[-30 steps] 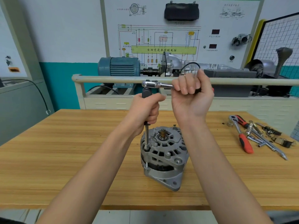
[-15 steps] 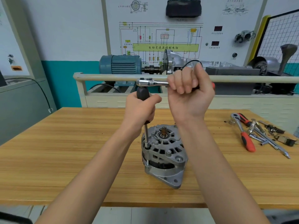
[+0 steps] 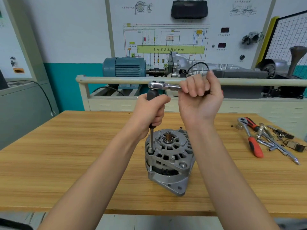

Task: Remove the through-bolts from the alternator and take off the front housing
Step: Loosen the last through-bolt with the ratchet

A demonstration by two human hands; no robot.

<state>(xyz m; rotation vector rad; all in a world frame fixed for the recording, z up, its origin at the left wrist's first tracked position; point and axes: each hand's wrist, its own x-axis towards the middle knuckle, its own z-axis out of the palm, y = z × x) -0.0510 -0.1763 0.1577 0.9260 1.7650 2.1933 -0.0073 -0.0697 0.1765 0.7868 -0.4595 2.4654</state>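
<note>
A grey alternator stands on the wooden table, shaft end up. A vertical socket driver sits on a through-bolt at the housing's left rim. My left hand grips the driver's black handle. A chrome ratchet is fitted on top of that handle, lying level and pointing right. My right hand grips the ratchet's handle, knuckles toward me. Another bolt head shows at the front right of the housing.
Loose tools lie at the table's right: a red-handled ratchet, chrome extensions and small parts. Behind the table runs a beige rail, with a blue motor and a wiring-diagram board beyond.
Both hands and the ratchet hold nearly the same pose on the driver. The view has shifted slightly; the ratchet handle has swung a little.
</note>
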